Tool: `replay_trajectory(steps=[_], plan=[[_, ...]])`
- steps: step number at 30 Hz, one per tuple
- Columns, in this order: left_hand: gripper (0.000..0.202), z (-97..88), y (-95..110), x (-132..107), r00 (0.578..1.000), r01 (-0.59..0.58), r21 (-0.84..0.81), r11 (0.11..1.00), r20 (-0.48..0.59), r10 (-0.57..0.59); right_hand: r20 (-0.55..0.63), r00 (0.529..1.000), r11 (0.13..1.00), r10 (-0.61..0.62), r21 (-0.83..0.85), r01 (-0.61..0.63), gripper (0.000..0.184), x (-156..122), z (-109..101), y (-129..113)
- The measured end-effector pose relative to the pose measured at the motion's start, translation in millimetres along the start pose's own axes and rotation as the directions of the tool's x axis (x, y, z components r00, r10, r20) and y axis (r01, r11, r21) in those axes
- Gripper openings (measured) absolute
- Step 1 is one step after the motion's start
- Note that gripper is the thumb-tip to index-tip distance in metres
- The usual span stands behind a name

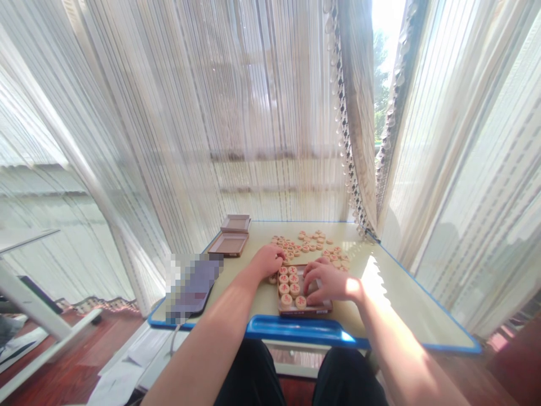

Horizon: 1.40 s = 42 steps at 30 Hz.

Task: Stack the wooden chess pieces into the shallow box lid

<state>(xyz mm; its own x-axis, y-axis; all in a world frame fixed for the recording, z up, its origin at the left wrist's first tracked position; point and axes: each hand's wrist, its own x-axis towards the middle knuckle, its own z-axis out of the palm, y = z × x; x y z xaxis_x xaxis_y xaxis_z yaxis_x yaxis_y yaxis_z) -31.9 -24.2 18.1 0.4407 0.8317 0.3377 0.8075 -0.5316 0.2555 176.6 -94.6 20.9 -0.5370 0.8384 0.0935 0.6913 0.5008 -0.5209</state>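
Round wooden Chinese chess pieces with red characters (284, 278) stand in two columns in the left part of a shallow box (304, 310). My left hand (268, 260) is at the box's upper left corner, its fingers curled down on a chess piece (285, 261) that is partly hidden. My right hand (323, 280) is over the right part of the box, fingers bent and apart from the thumb. Its thumb is close to the lowest piece in the second column (300, 302). I make out nothing held there; the palm side is hidden.
Loose chess pieces (313, 247) lie scattered beyond the box on the pale table (406, 304). Two shallow trays (229, 244) are at the far left. A dark, partly blurred device with a cable (196, 287) lies left. A blue tray (296, 329) lines the front edge; curtains (270, 124) hang behind.
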Motion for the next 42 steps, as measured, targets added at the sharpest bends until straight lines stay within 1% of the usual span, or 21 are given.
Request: replay_trajectory(steps=[9, 20, 26, 33, 39, 42], plan=[[0.026, 0.8, -0.5, 0.2, 1.0, 0.005, 0.006, 1.0, -0.003, -0.005, -0.009, 1.0, 0.999, 0.005, -0.031, -0.005, 0.024, 1.6, 2.5, -0.4], [0.026, -0.9, 0.9, -0.6, 1.0, -0.002, 0.0, 1.0, -0.007, 0.002, -0.01, 1.0, 0.998, -0.006, -0.059, 0.006, 0.032, 2.6, 2.5, 0.2], [0.026, -1.2, 1.6, -0.5, 1.0, 0.0, 0.007, 1.0, 0.001, 0.0, -0.011, 1.0, 0.998, 0.01, -0.066, -0.011, 0.035, 1.7, 0.9, -1.1], [0.026, -2.5, 2.3, -1.2, 1.0, -0.009, 0.004, 1.0, 0.006, 0.009, -0.013, 1.0, 0.996, -0.005, -0.086, 0.004, 0.036, 3.5, 2.9, 0.9], [0.024, -3.2, 2.8, -1.5, 1.0, 0.007, -0.002, 1.0, 0.011, -0.007, -0.01, 1.0, 0.998, 0.013, -0.061, -0.014, 0.038, 3.1, 2.4, 1.9], [0.025, -2.3, 2.2, -1.0, 1.0, 0.007, -0.01, 1.0, 0.013, -0.006, -0.015, 1.0, 0.997, -0.001, -0.077, 0.0, 0.038, 3.5, 3.7, 1.5]])
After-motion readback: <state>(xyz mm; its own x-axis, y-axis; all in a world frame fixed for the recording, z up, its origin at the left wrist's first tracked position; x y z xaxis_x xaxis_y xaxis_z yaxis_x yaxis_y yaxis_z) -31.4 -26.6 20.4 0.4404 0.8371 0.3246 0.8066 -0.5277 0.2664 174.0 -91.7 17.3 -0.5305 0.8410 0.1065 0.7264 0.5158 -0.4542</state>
